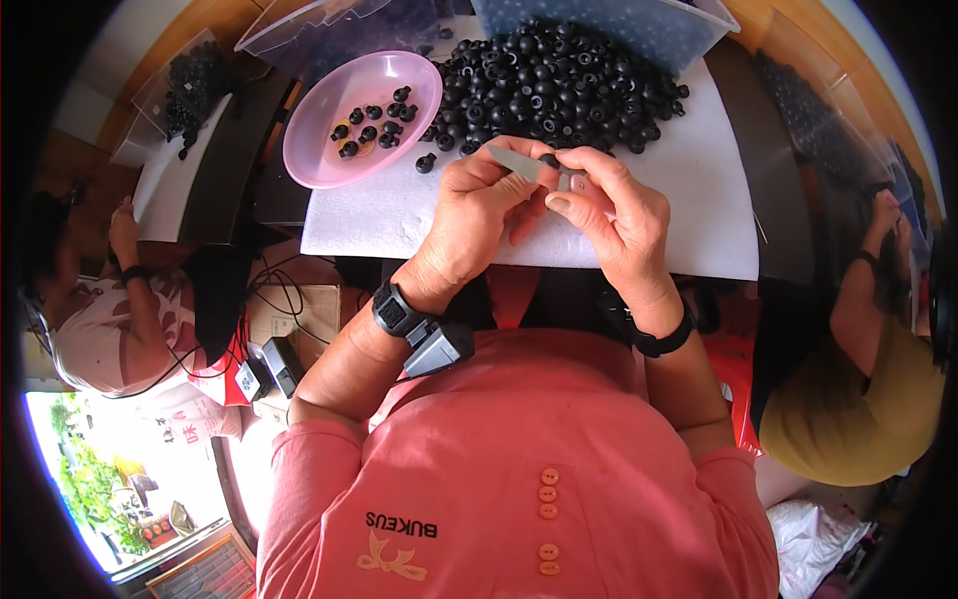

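My left hand (479,205) grips a small grey blade-like tool (519,163) over the white board (699,190). My right hand (609,215) pinches a small black round part (550,160) against the tool's tip, fingers closed around it. Both hands meet just in front of a heap of black round parts (559,85). To the left, a pink bowl (319,150) holds several of the same black parts. One loose black part (426,163) lies between the bowl and my left hand.
A clear plastic bin (689,30) tips over the heap at the back. Another clear tray (299,35) sits behind the bowl. A person works at the left (120,299) and another at the right (868,329). Cables and black chargers (269,364) lie below the board.
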Tool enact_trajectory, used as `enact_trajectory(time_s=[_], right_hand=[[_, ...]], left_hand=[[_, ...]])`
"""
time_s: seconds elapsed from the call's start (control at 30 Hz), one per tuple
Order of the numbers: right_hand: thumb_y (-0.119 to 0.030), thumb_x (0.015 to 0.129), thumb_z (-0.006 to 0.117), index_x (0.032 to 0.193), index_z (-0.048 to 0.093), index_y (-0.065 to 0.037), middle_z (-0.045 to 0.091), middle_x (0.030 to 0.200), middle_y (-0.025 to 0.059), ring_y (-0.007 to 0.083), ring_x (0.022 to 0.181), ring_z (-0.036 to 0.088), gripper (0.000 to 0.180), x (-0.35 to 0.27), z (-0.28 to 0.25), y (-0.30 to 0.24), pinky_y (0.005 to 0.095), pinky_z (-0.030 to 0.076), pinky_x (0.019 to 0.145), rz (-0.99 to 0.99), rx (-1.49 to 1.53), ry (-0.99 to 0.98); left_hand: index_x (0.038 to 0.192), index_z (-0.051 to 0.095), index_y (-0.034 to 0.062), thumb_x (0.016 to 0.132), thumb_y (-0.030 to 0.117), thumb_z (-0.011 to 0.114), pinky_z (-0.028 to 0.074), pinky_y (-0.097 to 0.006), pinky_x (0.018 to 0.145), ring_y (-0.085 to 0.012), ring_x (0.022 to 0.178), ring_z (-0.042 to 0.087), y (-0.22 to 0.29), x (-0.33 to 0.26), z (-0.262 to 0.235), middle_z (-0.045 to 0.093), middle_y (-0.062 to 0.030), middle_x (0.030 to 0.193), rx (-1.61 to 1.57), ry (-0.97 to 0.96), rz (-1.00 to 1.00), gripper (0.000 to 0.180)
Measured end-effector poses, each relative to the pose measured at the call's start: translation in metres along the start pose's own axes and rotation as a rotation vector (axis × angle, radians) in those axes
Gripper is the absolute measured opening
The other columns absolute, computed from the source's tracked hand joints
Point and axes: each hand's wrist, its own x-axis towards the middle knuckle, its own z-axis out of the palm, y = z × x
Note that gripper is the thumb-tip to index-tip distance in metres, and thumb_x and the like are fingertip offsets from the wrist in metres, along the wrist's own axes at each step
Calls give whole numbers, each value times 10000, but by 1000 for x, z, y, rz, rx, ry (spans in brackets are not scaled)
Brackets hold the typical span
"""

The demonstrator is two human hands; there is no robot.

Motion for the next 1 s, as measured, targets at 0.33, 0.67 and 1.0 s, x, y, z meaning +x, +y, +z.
enact_trajectory(time_s=[0.33,0.67,1.0], right_hand=[[-142,840,789,1127,673,-39,702,848,85,167,698,664,326,0,-2,-1,288,538,602,-2,-24,-16],[-141,841,785,1115,669,-36,701,850,87,169,700,662,316,2,-1,-1,287,538,603,-26,-23,-5],[-146,837,789,1102,674,-35,706,849,86,164,707,668,309,3,-2,-2,283,544,609,-10,-12,-22]], left_hand=[[1179,592,-2,1022,84,547,440,-218,483,-95,693,590,0,0,-2,660,-55,897,-13,-16,-13,184],[1181,592,-1,1029,85,537,427,-218,477,-91,670,576,1,-1,0,657,-54,892,-34,-15,-19,183],[1170,595,-17,1011,77,556,419,-214,474,-91,651,571,1,0,-3,663,-60,898,-46,-40,-28,189]])
